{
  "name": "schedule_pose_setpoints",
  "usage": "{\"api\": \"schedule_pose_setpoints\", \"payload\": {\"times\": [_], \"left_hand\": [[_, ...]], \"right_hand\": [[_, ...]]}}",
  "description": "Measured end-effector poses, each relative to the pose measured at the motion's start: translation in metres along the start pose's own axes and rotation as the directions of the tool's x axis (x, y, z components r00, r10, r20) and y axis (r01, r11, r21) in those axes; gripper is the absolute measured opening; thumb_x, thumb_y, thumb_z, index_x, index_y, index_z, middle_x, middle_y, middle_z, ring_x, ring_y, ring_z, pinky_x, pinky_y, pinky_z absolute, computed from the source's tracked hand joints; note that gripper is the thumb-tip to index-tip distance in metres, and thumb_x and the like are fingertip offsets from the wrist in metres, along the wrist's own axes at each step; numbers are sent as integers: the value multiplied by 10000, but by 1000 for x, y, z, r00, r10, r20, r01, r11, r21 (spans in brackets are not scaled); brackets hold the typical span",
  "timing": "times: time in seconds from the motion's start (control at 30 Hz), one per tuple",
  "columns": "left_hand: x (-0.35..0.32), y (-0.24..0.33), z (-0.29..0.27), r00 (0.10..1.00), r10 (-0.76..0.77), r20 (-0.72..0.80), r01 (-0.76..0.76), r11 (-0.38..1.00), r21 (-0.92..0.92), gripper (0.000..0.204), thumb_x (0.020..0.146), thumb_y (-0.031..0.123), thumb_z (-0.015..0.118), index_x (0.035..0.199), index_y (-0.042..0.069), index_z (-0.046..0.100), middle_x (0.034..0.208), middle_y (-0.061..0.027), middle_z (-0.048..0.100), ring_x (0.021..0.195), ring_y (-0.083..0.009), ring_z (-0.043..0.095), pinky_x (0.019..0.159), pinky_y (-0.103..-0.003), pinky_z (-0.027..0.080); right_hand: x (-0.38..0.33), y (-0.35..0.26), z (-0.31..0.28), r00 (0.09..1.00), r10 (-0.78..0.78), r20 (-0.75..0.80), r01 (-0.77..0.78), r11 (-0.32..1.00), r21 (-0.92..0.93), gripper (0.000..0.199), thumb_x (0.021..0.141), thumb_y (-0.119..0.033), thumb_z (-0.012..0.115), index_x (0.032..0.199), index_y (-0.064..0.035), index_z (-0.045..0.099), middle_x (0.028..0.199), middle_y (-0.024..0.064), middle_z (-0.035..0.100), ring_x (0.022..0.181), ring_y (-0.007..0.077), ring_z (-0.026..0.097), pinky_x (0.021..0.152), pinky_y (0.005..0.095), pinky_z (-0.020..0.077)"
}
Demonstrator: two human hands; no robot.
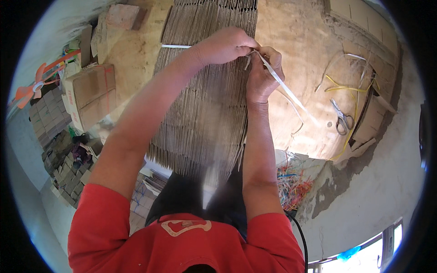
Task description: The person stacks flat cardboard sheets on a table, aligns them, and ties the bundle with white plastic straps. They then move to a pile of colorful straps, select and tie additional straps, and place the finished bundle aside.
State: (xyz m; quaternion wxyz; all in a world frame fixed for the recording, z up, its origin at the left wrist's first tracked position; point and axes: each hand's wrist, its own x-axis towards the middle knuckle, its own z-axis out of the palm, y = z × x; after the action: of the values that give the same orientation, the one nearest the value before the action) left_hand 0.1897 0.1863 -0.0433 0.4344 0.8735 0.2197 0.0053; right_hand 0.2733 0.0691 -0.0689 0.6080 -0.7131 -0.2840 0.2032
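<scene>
A long stack of thin brown cardboard sheets [200, 113] stands on edge in front of me, running from the far side of the table toward my body. A white strap [175, 46] crosses its far part. My left hand [225, 43] reaches over the stack, its fingers pinched on the strap at the right edge. Beside it, my right hand [265, 75] is closed on the strap too, thumb and fingers close to the left fingertips. A loose strap end trails from the right hand toward the near right. The fingers partly hide where the strap pieces meet.
On the pale wooden table [296, 36], scissors [341, 117] lie at the right near yellow strap pieces [339, 86]. A cardboard box [91, 93] and an orange fan [34, 86] are at left. Tangled strap scraps [293, 186] sit below the table's near right edge.
</scene>
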Motion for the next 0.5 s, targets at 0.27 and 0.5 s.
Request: {"api": "schedule_pose_setpoints", "payload": {"times": [0.27,0.5], "left_hand": [[1,-9,-5,998,53,18,-47,969,-241,194,836,105,601,982,-17,636,703,-58,618,643,-118,572,607,-282,463],[3,-3,-7,998,6,57,2,991,-135,91,813,94,596,806,4,584,610,-29,541,550,-93,479,538,-267,405]], "right_hand": [[13,10,-15,918,304,257,-375,875,307,151,758,64,687,808,-35,585,645,10,580,550,58,509,485,192,409],[25,15,-26,852,285,439,-461,805,373,137,801,8,664,935,-11,645,695,45,632,569,82,564,496,199,460]]}}
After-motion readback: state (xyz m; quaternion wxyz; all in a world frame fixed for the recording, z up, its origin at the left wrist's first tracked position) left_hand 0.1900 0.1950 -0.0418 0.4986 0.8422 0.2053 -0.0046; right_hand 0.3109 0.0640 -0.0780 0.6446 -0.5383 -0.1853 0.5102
